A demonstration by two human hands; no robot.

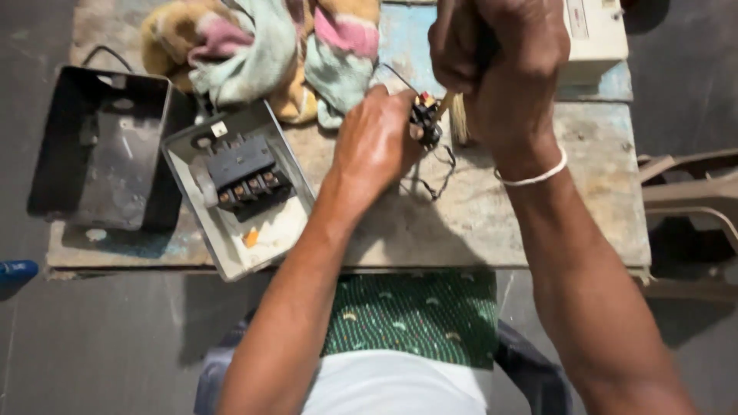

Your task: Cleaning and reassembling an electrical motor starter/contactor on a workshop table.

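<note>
Nearest the camera lies a green patterned cloth over the person's lap, just below the front edge of the worn wooden board that serves as the worktop. Above that board the left hand is closed around a small black electrical part, pinching it at its near side. The part is dark and blocky, with small red and yellow spots on its top and thin black wires trailing down from it onto the board. The right hand is clenched on the handle of a small brush, whose pale bristles sit just beside the part on its right. A white band circles the right wrist. Left of the part, on the board, an open grey switch box holds a black block with terminals, and farther left lies a dark metal cover. Beyond the part, at the board's far edge, a bundled striped towel lies, with a cream casing to its right.
</note>
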